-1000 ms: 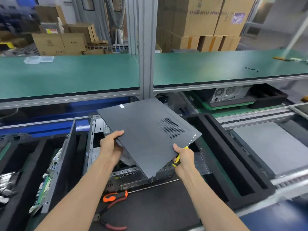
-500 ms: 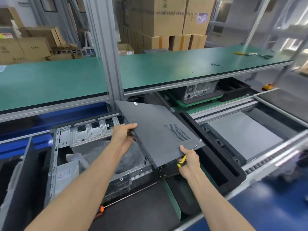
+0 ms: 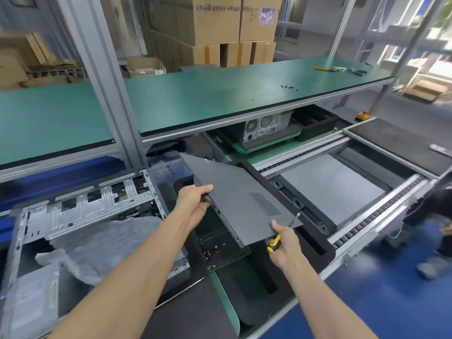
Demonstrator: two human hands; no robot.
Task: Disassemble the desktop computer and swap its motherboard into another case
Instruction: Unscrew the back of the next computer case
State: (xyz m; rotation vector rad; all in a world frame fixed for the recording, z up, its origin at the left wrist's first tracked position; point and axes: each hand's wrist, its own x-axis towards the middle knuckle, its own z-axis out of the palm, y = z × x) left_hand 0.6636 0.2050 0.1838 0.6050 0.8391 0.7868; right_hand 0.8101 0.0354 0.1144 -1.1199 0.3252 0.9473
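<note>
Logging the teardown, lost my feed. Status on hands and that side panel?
Left hand grips side panel edge. Right hand pinches near corner, screwdriver in same grip. Panel off, tilted over foam tray; open case at left. Nothing blocking.

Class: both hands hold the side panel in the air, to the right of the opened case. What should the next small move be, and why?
Probably lower the side panel flat onto the black foam tray beneath it. The left hand and right hand both grip it, the right also clutching a screwdriver, so neither hand is free to work on the open case.
</note>
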